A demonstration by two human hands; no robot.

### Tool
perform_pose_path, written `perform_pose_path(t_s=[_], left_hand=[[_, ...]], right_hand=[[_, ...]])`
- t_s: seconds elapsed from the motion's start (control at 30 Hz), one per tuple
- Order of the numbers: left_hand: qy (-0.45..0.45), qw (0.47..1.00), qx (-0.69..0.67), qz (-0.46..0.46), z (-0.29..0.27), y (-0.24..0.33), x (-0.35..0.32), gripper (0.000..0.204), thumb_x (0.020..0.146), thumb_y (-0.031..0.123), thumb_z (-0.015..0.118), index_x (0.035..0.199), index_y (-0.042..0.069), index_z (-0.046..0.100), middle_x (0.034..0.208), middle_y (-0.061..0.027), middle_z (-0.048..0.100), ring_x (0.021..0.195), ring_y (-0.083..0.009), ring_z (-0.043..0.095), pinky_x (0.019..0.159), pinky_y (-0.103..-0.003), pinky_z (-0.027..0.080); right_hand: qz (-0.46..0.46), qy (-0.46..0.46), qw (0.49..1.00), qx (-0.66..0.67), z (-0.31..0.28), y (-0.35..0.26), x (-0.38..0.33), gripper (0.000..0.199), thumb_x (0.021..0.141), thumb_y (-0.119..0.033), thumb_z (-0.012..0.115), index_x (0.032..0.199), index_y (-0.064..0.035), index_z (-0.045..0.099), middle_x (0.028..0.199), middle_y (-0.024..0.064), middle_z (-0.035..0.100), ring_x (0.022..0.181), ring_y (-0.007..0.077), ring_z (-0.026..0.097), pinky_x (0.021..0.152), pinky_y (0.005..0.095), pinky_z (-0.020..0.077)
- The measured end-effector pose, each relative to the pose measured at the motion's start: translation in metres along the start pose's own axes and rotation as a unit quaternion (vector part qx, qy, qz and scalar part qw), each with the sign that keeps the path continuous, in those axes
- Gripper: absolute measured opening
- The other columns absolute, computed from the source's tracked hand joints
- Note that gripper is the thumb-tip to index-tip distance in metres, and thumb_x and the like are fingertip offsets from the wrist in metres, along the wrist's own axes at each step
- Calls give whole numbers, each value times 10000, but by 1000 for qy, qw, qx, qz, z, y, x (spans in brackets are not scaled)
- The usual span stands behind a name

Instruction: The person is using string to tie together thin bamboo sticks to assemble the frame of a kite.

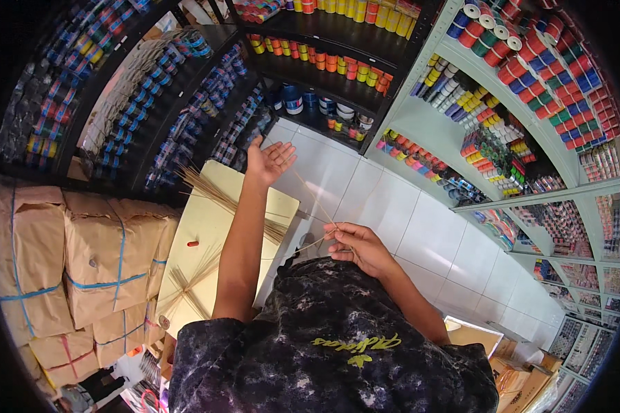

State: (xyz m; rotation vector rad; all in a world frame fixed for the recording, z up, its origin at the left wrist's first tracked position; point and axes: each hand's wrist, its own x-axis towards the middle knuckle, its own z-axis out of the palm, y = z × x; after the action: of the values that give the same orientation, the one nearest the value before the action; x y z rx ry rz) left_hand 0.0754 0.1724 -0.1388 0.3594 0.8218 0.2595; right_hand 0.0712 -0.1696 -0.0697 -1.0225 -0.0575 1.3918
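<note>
Some cord (317,200) in R hand (359,246), ends unclear, sticks (210,188) pt. hidden

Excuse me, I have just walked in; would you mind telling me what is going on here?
A person's right hand has a grip on thin tan strands, which spread out from its fingers. The left hand is raised, palm open; whether a strand touches it is unclear. More thin sticks lie on the pale yellow table, near a small red object.
</note>
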Motion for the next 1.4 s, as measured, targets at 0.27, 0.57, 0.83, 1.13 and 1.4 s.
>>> perform_pose_path(t_s=[0.27,0.57,0.83,1.13,1.4], left_hand=[[38,996,34,-69,-13,-2,0,833,1016,534,377,1486,-136,220,1433,-315,470,1313,-449,507,1091,-603,406],[71,992,69,-84,-28,3,-3,800,1003,529,425,1427,-136,294,1417,-318,469,1298,-448,509,1058,-630,419],[51,990,125,-52,-35,15,-15,652,994,489,493,1325,-68,426,1307,-256,572,1196,-400,590,1022,-545,480],[10,943,285,170,-39,13,-68,359,1007,284,550,1256,31,607,1147,-114,691,956,-186,660,836,-328,531],[80,808,300,501,-47,-5,-124,196,1012,138,576,1151,19,646,987,-57,684,817,-97,595,730,-243,473]], right_hand=[[-10,25,999,32,-3,-1,4,330,1045,-184,546,1333,-25,577,1138,53,658,919,125,665,803,273,591],[-29,52,997,58,-4,1,7,315,1046,-172,538,1320,-22,568,1124,55,663,894,130,670,786,274,594],[-33,68,995,69,-5,1,8,321,1047,-189,546,1325,-30,574,1120,39,649,859,124,643,778,285,587],[-29,75,996,49,-4,-3,9,325,1033,-206,583,1343,-108,588,1039,-18,592,789,65,567,692,242,510],[-40,71,997,15,-5,-10,15,353,1037,-158,565,1384,-93,562,1057,-26,603,792,64,578,695,251,507]])
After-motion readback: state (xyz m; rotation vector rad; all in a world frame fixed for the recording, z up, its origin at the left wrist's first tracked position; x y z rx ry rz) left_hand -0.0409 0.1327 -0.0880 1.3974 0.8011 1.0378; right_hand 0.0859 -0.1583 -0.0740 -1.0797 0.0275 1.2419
